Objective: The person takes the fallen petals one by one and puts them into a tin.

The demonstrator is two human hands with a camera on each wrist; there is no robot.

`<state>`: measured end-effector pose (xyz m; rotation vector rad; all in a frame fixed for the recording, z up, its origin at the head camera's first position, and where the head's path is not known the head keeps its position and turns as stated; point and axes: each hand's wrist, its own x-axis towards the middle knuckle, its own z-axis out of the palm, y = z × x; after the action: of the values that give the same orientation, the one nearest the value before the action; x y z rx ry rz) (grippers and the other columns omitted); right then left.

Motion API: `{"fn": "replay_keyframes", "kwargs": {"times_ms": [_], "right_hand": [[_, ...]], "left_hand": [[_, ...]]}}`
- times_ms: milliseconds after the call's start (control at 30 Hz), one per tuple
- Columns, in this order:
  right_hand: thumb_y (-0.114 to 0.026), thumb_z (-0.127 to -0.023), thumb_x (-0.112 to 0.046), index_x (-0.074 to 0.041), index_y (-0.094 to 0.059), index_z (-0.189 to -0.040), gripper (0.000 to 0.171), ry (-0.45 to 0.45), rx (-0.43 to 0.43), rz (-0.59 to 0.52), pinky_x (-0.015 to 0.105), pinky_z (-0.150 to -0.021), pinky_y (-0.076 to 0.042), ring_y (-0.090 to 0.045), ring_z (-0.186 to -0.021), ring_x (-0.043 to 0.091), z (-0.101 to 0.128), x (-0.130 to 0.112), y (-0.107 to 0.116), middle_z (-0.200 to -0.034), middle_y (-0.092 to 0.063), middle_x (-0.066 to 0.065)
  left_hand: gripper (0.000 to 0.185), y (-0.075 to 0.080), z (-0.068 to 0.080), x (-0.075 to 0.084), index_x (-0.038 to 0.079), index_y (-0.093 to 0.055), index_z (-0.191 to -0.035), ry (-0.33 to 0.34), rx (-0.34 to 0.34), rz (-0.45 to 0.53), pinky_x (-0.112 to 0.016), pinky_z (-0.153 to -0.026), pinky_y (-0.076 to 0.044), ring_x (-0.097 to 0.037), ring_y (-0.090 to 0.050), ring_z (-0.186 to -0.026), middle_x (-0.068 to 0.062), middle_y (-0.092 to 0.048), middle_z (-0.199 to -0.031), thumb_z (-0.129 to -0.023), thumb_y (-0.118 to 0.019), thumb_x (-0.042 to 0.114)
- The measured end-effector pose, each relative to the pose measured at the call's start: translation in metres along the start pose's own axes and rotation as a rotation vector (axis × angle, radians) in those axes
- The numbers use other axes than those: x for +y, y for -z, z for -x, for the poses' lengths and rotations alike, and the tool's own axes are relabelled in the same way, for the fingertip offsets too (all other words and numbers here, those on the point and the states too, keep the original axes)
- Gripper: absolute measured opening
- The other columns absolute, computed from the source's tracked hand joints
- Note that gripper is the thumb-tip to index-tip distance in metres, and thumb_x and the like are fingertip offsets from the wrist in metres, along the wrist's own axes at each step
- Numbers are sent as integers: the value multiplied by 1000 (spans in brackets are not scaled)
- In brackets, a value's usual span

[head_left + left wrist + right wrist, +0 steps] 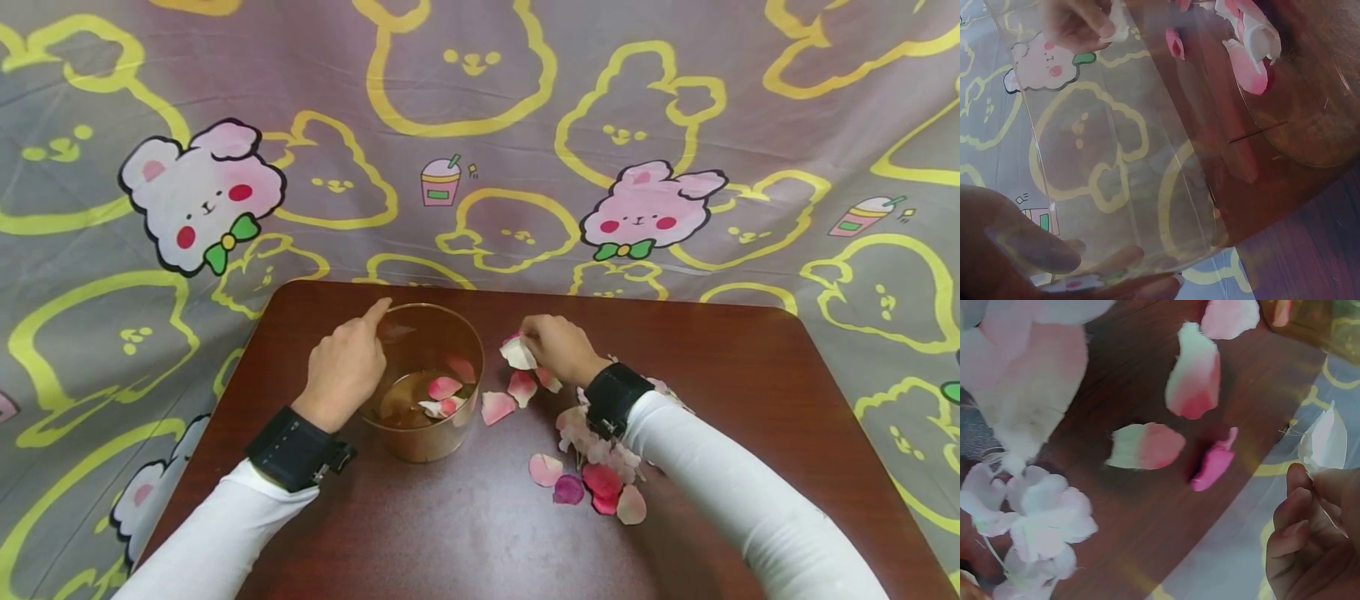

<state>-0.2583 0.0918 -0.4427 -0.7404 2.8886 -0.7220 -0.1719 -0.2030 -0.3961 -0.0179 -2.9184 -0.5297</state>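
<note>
Fabric petals: loose petals point(592, 479) lie nearest on the wooden table point(465, 533), with a small flower sprig point(1041, 519) beside them
Handling: feather-light, soft, easily creased; best pinched by an edge
Right hand point(558, 348): fingers curled, pinching a pale petal point(517, 354) just beside the bowl
Left hand point(347, 367): gripping the rim of the clear bowl point(423, 392), forefinger raised
Bowl: holds several petals point(442, 392)
Backdrop: bunny-print cloth point(480, 125)

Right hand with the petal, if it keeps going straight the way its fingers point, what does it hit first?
Likely the clear container. The right hand, pinching a pale petal, points left toward its rim, and the tabletop between looks bare. Depth is hard to judge.
</note>
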Motion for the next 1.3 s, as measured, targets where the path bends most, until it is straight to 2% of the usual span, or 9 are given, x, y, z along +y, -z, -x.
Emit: {"fn": "replay_keyframes", "kwargs": {"times_ms": [167, 367, 833, 1300], "right_hand": [[-60, -99, -14, -10, -74, -103, 15, 33, 28, -7, 37, -72, -52, -61, -81, 18, -1, -8, 5, -93, -72, 3], [-59, -100, -15, -10, -73, -101, 15, 72, 65, -15, 33, -66, -48, -59, -76, 16, -2, -17, 12, -88, -70, 2], [-60, -101, -17, -10, -73, -101, 14, 88, 116, -48, 31, -62, -43, -57, -70, 16, -6, -38, 38, -76, -64, 0], [-63, -99, -17, -9, -74, -104, 13, 159, 124, -99, 30, -66, -47, -60, -72, 16, -4, -62, 50, -82, -68, 3]], "left_hand": [[53, 1, 0, 0, 14, -49, -148, -2, 8, -2, -40, -45, -40, -33, -56, -55, -19, -62, -79, -95, -50, 5], [53, 1, 0, 0, 14, -49, -148, -3, 10, -4, -41, -45, -41, -34, -57, -56, -20, -63, -81, -95, -51, 5], [54, 0, 0, 1, 14, -48, -149, -1, -1, -5, -37, -44, -38, -30, -54, -52, -19, -62, -79, -96, -50, 5], [53, -1, 0, 0, 13, -50, -148, -11, 11, -5, -43, -46, -43, -37, -60, -58, -21, -64, -81, -95, -51, 5]]}}
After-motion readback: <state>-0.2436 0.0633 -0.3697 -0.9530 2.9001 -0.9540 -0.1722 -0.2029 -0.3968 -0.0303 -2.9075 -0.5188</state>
